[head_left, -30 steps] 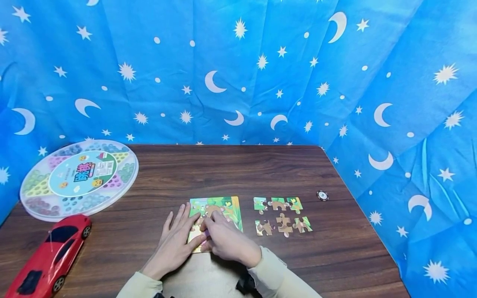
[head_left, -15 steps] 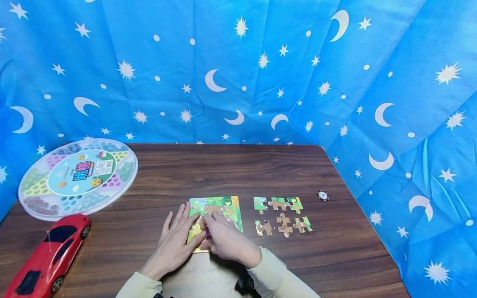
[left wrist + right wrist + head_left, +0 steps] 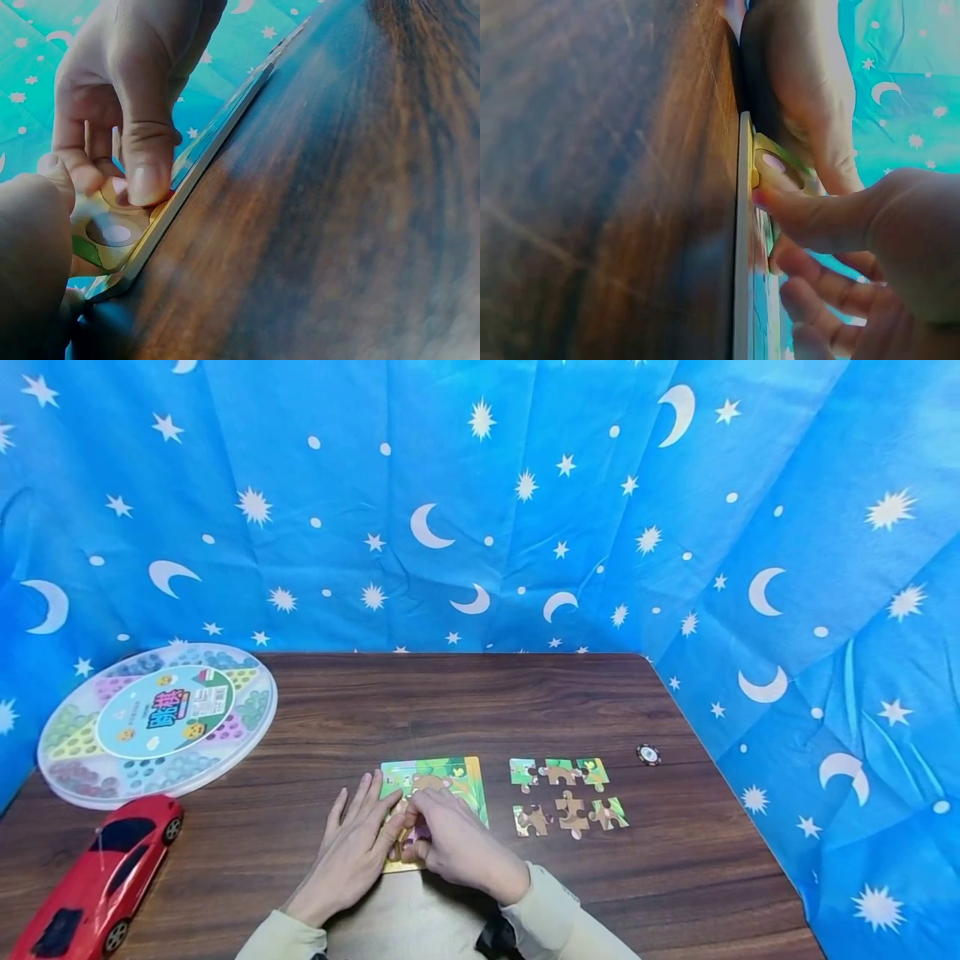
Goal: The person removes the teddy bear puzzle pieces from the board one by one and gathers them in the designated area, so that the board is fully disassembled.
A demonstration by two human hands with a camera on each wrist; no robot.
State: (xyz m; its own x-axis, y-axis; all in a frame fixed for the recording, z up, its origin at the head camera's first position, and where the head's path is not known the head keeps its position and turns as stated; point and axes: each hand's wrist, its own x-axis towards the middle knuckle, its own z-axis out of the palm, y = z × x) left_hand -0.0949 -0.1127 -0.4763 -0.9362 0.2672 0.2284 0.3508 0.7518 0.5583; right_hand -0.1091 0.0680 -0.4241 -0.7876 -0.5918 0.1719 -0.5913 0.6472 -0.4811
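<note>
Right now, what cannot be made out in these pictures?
Head: middle of puzzle board, under left hand and right hand.
Head: near end of red toy car, cut by the bottom edge.
Head: any print on poker chip, too small.
Left wrist: part of puzzle piece, behind right hand.

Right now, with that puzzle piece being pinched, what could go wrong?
The puzzle piece is tilted up and might slip, since the right grip seems to hold only one end. The board could slide if the left grip, resting over its left side, eases up. And if the right sleeve swings outward, it might knock the loose pieces nearby.
</note>
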